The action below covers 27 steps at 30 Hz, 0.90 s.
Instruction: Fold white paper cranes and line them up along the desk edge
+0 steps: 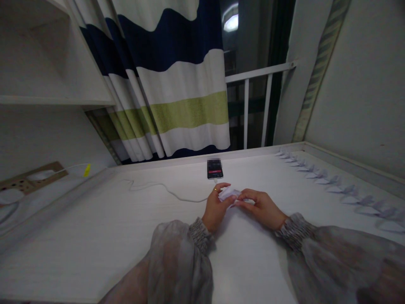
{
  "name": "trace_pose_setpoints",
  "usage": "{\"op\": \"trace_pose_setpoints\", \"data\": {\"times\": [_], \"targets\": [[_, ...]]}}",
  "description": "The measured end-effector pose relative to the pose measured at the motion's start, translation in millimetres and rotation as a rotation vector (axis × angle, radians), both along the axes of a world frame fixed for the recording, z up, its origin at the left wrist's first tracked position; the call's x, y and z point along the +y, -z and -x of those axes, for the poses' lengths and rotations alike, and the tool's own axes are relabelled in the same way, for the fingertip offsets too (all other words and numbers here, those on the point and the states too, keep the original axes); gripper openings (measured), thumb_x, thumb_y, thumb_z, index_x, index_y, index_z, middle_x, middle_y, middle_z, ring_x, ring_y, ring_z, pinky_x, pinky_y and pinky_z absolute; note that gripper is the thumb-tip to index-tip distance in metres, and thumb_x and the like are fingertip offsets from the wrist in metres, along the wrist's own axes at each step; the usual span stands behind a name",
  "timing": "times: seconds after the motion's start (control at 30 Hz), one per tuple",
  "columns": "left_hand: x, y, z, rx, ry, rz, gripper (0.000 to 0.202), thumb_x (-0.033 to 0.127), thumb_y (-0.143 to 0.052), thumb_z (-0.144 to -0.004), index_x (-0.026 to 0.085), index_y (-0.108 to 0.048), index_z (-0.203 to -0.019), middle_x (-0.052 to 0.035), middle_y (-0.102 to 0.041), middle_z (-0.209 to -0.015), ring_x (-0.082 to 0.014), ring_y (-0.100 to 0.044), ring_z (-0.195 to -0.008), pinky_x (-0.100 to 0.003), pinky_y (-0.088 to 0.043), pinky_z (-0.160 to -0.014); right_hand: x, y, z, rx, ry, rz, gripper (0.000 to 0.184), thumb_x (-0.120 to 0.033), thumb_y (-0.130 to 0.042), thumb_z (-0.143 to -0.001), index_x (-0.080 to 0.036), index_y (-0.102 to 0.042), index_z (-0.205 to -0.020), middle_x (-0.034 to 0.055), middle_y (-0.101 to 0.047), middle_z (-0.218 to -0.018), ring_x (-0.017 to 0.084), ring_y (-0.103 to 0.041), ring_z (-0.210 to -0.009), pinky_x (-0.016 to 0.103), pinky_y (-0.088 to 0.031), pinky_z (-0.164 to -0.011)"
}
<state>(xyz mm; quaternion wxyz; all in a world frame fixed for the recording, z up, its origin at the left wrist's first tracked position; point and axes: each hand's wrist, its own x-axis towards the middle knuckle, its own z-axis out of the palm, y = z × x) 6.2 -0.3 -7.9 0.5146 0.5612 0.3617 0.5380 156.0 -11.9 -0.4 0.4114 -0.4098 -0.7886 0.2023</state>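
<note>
The desk [95, 236] is supporting folded papers [322, 174] along its right edge, likely keeping them separate. The left hand [215, 209] and right hand [263, 207] are pinching a white paper piece [229, 194] short of the back edge, probably steadying its folds.

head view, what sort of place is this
Probably a room in a home or dormitory: a white desk stands by a window partly covered by a striped curtain, with a white shelf at the left.

folded piece [227, 193]: matt paper | desk [95, 236]: smooth | curtain [190, 109]: matt cloth | sleeves [180, 253]: sheer cloth
</note>
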Motion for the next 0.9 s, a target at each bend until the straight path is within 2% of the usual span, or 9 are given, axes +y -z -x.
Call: {"op": "trace_pose_setpoints", "data": {"times": [0.2, 0.3, 0.4, 0.5, 0.63, 0.77, 0.9], "targets": [[0, -2.0, 2, -0.057, 0.013, 0.040, 0.052, 0.021, -0.065, -0.061, 0.024, -0.043, -0.109, 0.0011, -0.054, -0.075, -0.0125, -0.054, -0.067, -0.026, -0.048, -0.059, -2, -5.0, -2, 0.088, 0.031, 0.042, 0.018, -0.033, -0.055, -0.072, -0.018, -0.064, -0.072, 0.0029, -0.065, -0.072, 0.015, -0.059, -0.069, 0.026, -0.046, -0.065], [0, -2.3, 3, -0.039, -0.001, 0.029, 0.048, 0.023, -0.065, -0.062, 0.023, -0.046, -0.106, -0.0001, -0.053, -0.079, -0.0125, -0.055, -0.068, -0.025, -0.050, -0.058, -3, -6.9, -2, 0.149, 0.015, 0.080, 0.020, -0.035, -0.055, -0.071, -0.017, -0.064, -0.072, 0.0041, -0.065, -0.074, 0.014, -0.060, -0.063, 0.024, -0.048, -0.059], [0, -2.4, 3, -0.021, -0.007, 0.017, 0.044, 0.024, -0.064, -0.062, 0.022, -0.050, -0.103, -0.0005, -0.052, -0.080, -0.0115, -0.054, -0.069, -0.024, -0.051, -0.058, -4, -5.6, -1, 0.153, 0.011, 0.143, 0.020, -0.036, -0.056, -0.071, -0.017, -0.062, -0.075, 0.0029, -0.064, -0.068, 0.013, -0.060, -0.056, 0.024, -0.048, -0.055], [1, -2.2, 4, -0.005, 0.008, 0.014, 0.044, 0.024, -0.065, -0.061, 0.022, -0.050, -0.103, -0.0003, -0.051, -0.079, -0.0113, -0.054, -0.069, -0.024, -0.051, -0.058, -3, -1.8, -2, 0.099, -0.003, 0.173, 0.018, -0.034, -0.054, -0.073, -0.018, -0.060, -0.078, -0.0002, -0.062, -0.060, 0.013, -0.060, -0.055, 0.023, -0.047, -0.054], [2, -1.5, 4, 0.030, 0.017, -0.010, 0.041, 0.023, -0.064, -0.061, 0.022, -0.052, -0.101, 0.0002, -0.050, -0.078, -0.0103, -0.052, -0.068, -0.023, -0.051, -0.057, -1, 2.6, -3, 0.129, -0.027, 0.226, 0.017, -0.033, -0.054, -0.072, -0.017, -0.060, -0.072, 0.0000, -0.062, -0.063, 0.012, -0.059, -0.057, 0.024, -0.047, -0.057], [3, -0.6, 6, 0.066, 0.024, -0.052, 0.035, 0.018, -0.062, -0.062, 0.021, -0.054, -0.096, 0.0000, -0.051, -0.080, -0.0101, -0.052, -0.068, -0.022, -0.051, -0.056, 2, 2.6, -4, 0.220, -0.070, 0.361, 0.017, -0.031, -0.059, -0.066, -0.014, -0.060, -0.066, 0.0013, -0.062, -0.063, 0.013, -0.059, -0.058, 0.026, -0.047, -0.060], [5, 1.8, 7, 0.108, 0.015, -0.099, 0.032, 0.017, -0.061, -0.063, 0.021, -0.054, -0.094, 0.0002, -0.051, -0.079, -0.0102, -0.051, -0.068, -0.021, -0.051, -0.056, 3, -0.2, -4, 0.252, -0.068, 0.475, 0.020, -0.033, -0.061, -0.064, -0.013, -0.060, -0.066, 0.0011, -0.060, -0.059, 0.013, -0.058, -0.053, 0.026, -0.046, -0.055]]}}
